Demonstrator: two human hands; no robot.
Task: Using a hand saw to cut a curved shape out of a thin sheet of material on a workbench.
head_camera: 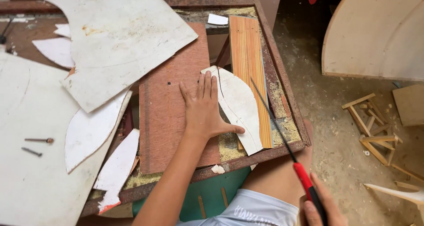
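On the workbench (282, 82), at 12 o'clock from you, your left hand (204, 109) lies spread, pressing the white curved board piece (240, 104); keep it flat. Your right hand (320, 206) grips closed the red-handled saw (304, 177); follow the drawn line slowly.

Open floor (327, 115) right of the bench rim (289, 93) gives free passage; stacked white offcuts (115, 40) crowd the left, wooden scraps (375, 129) possibly obstruct lower right.
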